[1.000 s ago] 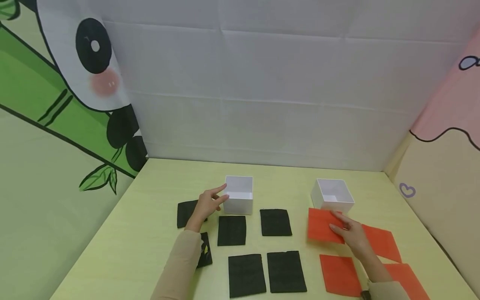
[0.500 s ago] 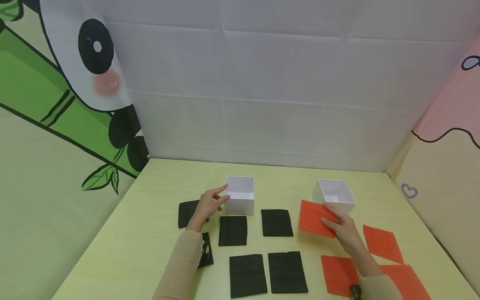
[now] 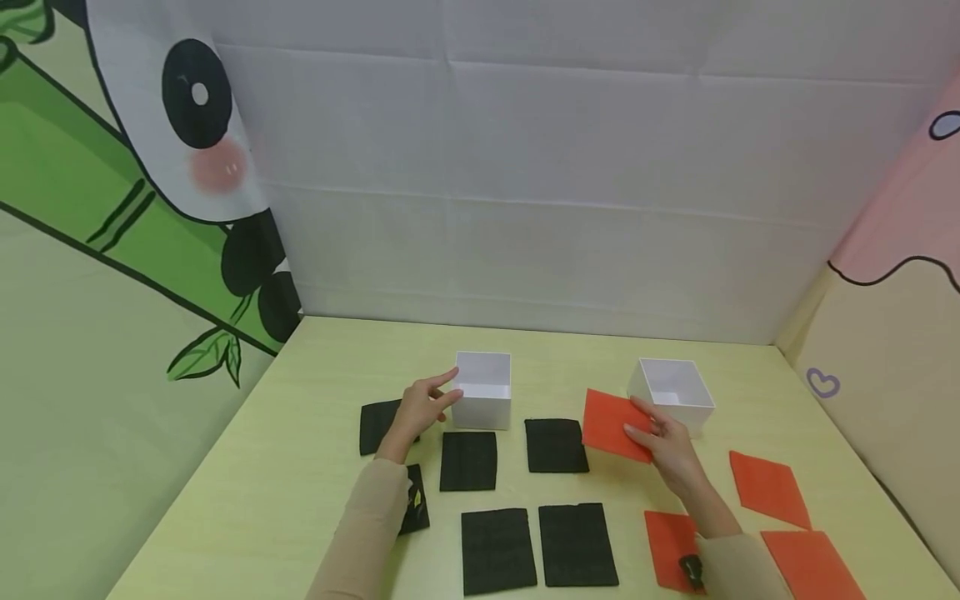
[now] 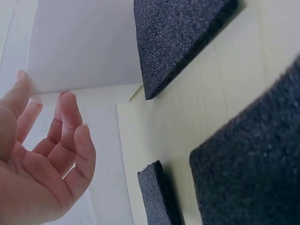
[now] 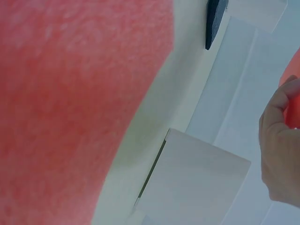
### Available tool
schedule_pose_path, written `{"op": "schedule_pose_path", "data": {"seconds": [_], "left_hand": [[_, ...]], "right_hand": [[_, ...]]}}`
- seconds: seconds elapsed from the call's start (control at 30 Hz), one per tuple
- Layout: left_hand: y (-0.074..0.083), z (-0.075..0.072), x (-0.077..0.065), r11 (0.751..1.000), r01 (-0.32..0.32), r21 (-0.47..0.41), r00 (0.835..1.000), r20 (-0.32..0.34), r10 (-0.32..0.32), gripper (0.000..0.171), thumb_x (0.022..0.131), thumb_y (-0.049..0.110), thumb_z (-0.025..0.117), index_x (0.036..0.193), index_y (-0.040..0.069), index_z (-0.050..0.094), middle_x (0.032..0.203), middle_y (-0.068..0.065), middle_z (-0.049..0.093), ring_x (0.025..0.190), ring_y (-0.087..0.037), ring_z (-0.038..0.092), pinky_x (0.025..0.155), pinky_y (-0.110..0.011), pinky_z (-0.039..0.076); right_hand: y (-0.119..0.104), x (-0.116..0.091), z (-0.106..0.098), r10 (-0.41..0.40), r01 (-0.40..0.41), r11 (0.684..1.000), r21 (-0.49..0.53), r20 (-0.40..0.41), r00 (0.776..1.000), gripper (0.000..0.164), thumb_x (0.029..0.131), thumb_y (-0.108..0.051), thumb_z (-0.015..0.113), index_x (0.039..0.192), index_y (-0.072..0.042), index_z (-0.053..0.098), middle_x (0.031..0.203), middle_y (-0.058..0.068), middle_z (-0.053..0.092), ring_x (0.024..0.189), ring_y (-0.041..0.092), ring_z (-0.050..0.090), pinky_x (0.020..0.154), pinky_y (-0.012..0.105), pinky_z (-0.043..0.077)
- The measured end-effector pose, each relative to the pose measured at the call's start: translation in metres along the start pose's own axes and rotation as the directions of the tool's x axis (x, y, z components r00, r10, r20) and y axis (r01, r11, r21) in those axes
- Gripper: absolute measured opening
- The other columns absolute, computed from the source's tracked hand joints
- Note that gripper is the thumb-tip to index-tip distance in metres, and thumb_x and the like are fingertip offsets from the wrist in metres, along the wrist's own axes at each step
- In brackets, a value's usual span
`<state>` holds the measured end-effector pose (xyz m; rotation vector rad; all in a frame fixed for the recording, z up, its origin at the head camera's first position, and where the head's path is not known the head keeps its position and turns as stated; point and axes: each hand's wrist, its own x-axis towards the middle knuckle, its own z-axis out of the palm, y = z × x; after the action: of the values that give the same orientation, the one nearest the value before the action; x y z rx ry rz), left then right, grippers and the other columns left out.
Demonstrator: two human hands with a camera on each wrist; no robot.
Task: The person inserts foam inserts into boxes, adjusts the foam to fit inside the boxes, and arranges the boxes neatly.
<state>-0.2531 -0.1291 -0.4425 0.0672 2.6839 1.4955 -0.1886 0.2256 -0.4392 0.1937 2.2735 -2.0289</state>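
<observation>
My left hand [image 3: 416, 410] reaches to the left white box [image 3: 482, 414], its index fingertip and thumb touching the box's left side. In the left wrist view the fingers [image 4: 70, 110] are relaxed and spread at the box's edge. My right hand [image 3: 671, 450] pinches a red foam square [image 3: 611, 425] by its right edge, thumb on the near face. The square is tilted and raised above the table, left of the right white box [image 3: 678, 412]. Just beyond the square's left edge lies a black foam square [image 3: 553, 446].
More black foam squares [image 3: 495, 552] lie around the left box, some partly hidden by my left arm; one bears a yellow mark [image 3: 416, 497]. Several red squares [image 3: 771, 489] lie at the right, one partly under my right sleeve. A white backdrop [image 3: 525, 208] stands behind the table.
My right hand has carried the red square left and slightly away from me, from in front of the right box towards the black squares. The left hand stays at its box.
</observation>
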Motion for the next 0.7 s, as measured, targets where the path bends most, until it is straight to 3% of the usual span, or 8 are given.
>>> {"op": "schedule_pose_path", "data": {"seconds": [0.17, 0.33, 0.5, 0.7], "left_hand": [[-0.001, 0.001, 0.001, 1.0, 0.003, 0.003, 1.0, 0.001, -0.003, 0.05, 0.083, 0.027, 0.063, 0.131, 0.022, 0.048, 0.078, -0.006, 0.058, 0.058, -0.025, 0.057, 0.05, -0.027, 0.033], [-0.002, 0.001, 0.002, 1.0, 0.001, 0.0, 1.0, 0.002, -0.001, 0.051, 0.083, 0.028, 0.063, 0.131, 0.022, 0.048, 0.077, -0.006, 0.058, 0.058, -0.026, 0.057, 0.051, -0.027, 0.033], [-0.004, 0.001, 0.001, 1.0, -0.005, -0.01, 1.0, 0.005, 0.005, 0.051, 0.083, 0.028, 0.063, 0.131, 0.021, 0.048, 0.075, -0.006, 0.058, 0.057, -0.025, 0.057, 0.05, -0.027, 0.033], [-0.002, 0.0, 0.001, 1.0, 0.008, -0.01, 1.0, -0.009, -0.008, 0.051, 0.082, 0.028, 0.064, 0.13, 0.022, 0.048, 0.076, -0.006, 0.058, 0.056, -0.024, 0.057, 0.051, -0.027, 0.033]], "right_hand": [[-0.003, 0.005, 0.007, -0.006, 0.006, 1.0, 0.025, -0.028, 1.0, 0.058, 0.087, -0.004, 0.057, 0.138, -0.003, 0.031, 0.135, 0.021, 0.034, 0.1, 0.016, 0.05, 0.074, 0.017, 0.045], [-0.007, 0.011, 0.014, -0.019, 0.024, 0.995, 0.092, -0.063, 0.998, 0.058, 0.084, -0.002, 0.06, 0.135, 0.002, 0.032, 0.104, 0.012, 0.057, 0.073, 0.005, 0.057, 0.068, 0.019, 0.047], [-0.009, 0.017, 0.023, -0.036, 0.048, 0.988, 0.149, -0.085, 0.996, 0.053, 0.083, 0.003, 0.06, 0.13, 0.005, 0.036, 0.085, -0.002, 0.058, 0.067, 0.007, 0.057, 0.065, 0.019, 0.048], [-0.013, 0.026, 0.037, -0.055, 0.069, 0.982, 0.176, -0.084, 0.995, 0.051, 0.082, 0.005, 0.059, 0.129, 0.006, 0.038, 0.086, -0.001, 0.058, 0.067, 0.007, 0.058, 0.065, 0.02, 0.048]]}}
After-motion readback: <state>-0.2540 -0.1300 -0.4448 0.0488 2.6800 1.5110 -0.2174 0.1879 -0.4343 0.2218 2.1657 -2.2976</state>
